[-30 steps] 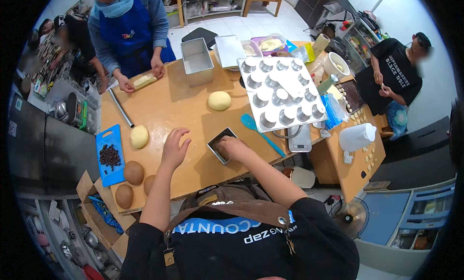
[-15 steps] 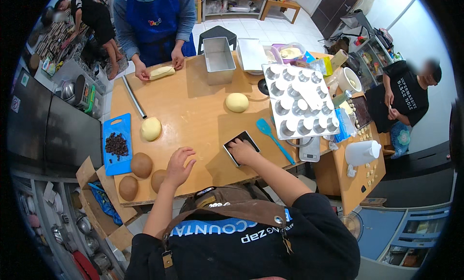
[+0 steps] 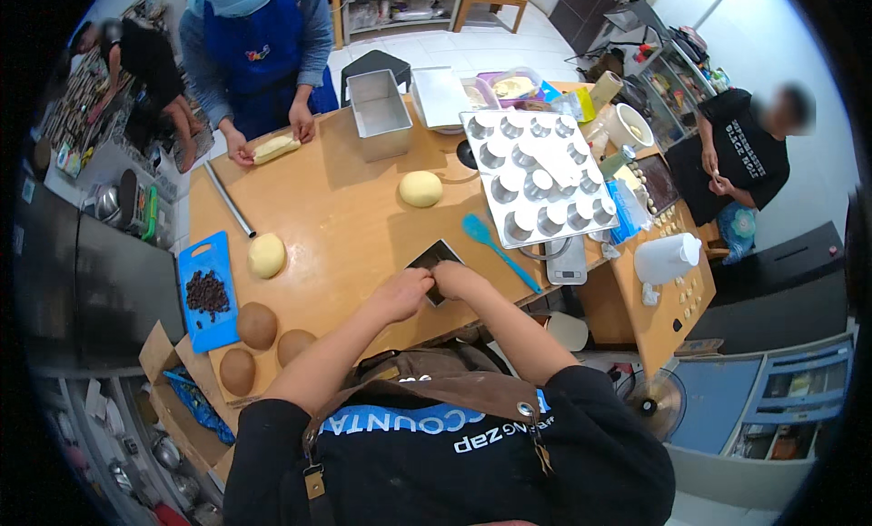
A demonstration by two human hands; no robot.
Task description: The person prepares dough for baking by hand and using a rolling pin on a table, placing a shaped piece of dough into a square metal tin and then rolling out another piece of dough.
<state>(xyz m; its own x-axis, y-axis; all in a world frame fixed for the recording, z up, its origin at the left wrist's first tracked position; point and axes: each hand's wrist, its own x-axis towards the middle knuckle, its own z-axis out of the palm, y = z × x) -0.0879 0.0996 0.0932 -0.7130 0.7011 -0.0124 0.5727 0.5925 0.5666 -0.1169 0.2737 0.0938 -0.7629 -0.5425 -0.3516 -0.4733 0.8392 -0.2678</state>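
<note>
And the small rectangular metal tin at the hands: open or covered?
Open: the tin is uncovered, its dark interior visible beyond the left hand and right hand.

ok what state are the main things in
small tin, open, left hand and right hand at it
large tin, open, upright
yellow balls, rounded
brown balls, rounded
co-worker's dough, log-shaped
dark bits, loose on blue board
spatula, lying flat
tube, lying flat
scale, readout unclear

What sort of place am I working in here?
Probably a small bakery or baking kitchen: pale balls of dough sit on the table, along with a deep metal tin and a tray of metal cups.
</note>
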